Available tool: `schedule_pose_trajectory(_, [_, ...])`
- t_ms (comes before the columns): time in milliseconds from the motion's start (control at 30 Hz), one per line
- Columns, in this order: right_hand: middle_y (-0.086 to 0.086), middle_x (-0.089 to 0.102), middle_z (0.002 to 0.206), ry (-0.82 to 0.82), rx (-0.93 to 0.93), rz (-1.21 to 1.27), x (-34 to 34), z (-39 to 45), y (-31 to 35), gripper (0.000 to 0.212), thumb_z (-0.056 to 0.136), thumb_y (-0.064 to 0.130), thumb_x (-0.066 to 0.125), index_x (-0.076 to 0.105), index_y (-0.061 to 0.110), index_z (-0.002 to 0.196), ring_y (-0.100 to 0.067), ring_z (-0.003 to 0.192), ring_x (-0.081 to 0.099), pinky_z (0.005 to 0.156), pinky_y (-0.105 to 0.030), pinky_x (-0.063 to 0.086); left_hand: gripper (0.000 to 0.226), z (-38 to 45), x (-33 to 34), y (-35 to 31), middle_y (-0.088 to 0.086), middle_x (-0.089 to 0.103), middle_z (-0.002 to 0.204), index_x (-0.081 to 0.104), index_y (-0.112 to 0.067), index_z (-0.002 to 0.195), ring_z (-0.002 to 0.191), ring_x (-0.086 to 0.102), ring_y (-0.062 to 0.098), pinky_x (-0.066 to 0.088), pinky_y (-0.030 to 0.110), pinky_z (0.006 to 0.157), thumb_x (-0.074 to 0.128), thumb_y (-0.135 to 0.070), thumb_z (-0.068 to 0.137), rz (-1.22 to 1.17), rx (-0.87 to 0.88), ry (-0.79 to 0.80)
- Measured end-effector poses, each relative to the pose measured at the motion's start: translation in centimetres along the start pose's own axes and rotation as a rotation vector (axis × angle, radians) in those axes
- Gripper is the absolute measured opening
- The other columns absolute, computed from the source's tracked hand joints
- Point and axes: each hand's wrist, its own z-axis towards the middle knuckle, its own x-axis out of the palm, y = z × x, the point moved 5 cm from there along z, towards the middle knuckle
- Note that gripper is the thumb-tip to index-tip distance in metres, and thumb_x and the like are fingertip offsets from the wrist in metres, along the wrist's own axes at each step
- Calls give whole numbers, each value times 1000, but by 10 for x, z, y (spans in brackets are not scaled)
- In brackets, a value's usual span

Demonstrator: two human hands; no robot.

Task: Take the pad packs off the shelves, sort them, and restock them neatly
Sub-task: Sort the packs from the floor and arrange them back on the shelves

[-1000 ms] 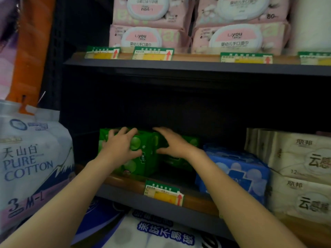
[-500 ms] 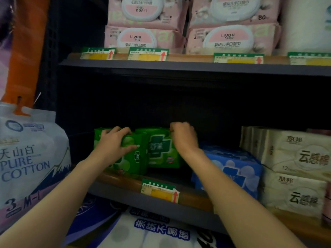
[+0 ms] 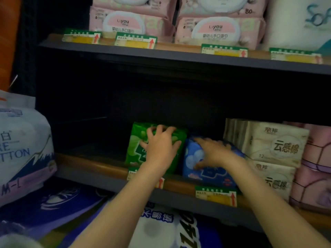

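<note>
I've got my left hand [image 3: 160, 147] spread over the glossy green plastic pad pack [image 3: 138, 145], fingers curled on its top edge, gripping it upright on the wood-edged middle shelf [image 3: 100, 164]. Right hand [image 3: 212, 153] lies on the soft blue pad pack [image 3: 195, 159] just beside; it's blurred, so can't tell if it's gripping. Looks like restock phase: two packs in, shelf's left part looks unfilled, prob more to go.

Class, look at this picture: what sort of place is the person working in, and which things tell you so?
Most likely a shop aisle for hygiene goods. Price tags line the shelf edges, packs of wet wipes are stacked above, and the hands rest on a green pad pack and a blue pad pack.
</note>
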Motion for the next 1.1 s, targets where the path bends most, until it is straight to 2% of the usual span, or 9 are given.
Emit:
schedule_pose_trajectory(100, [-1,24,153,-64,-17,-34,1,3,0,98,75,44,73,10,34,149,-31,137,28,108,-51,24,79,-1,-9,9,-2,14,155,22,-33,145,140,11,29,20,47,112,68,-35,81,-41,114,106])
schedule_pose_trajectory(200, [-2,29,151,-73,-45,0,-1,6,-6,98,73,38,77,16,34,149,-29,135,33,108,-51,29,73,-4,-12,21,-2,21,154,28,-32,144,137,14,29,14,33,110,67,-21,83,136,210,118])
schedule_pose_trajectory(367, [-6,31,148,-62,-82,31,-4,6,-7,99,72,35,79,18,31,149,-29,133,36,106,-47,35,67,-11,8,8,2,24,151,23,-25,146,137,14,32,33,41,104,57,-12,90,305,170,-50])
schedule_pose_trajectory(433, [-8,34,146,-97,-75,20,-4,-1,-3,95,74,34,77,19,30,148,-31,131,37,106,-47,34,67,-18,7,2,5,17,155,21,-23,147,140,11,32,26,41,110,55,-10,91,238,195,-64])
schedule_pose_trajectory(533, [-12,40,141,-369,-184,124,-15,-31,12,76,80,25,71,30,22,145,-33,127,41,106,-44,34,59,-50,-26,10,10,29,150,37,-14,141,138,22,31,19,33,112,54,0,86,6,324,-245])
schedule_pose_trajectory(667, [0,46,132,-578,-476,386,-2,-106,53,48,88,17,63,47,18,134,-15,122,42,95,-18,29,38,-131,-62,66,7,48,127,53,-11,122,116,38,21,32,29,96,50,-7,84,-86,199,-472])
schedule_pose_trajectory(800, [5,49,124,-421,-757,564,61,-161,118,36,91,21,58,54,16,126,-5,117,41,94,-6,26,32,-218,-68,123,14,50,114,55,-4,111,104,45,26,38,38,90,45,-8,81,-40,38,-473])
schedule_pose_trajectory(933, [-10,61,112,-309,-998,673,157,-215,187,26,86,12,57,63,4,110,-20,110,48,97,-23,35,31,-309,-63,165,16,55,107,55,-7,105,102,47,28,36,38,89,47,-6,75,69,-59,-361])
schedule_pose_trajectory(1100, [-5,36,144,445,-926,413,349,-274,238,45,93,21,54,45,15,136,-21,135,25,111,-35,28,31,-414,-17,234,9,62,95,47,-25,102,90,58,30,42,39,77,38,-18,73,208,-207,142])
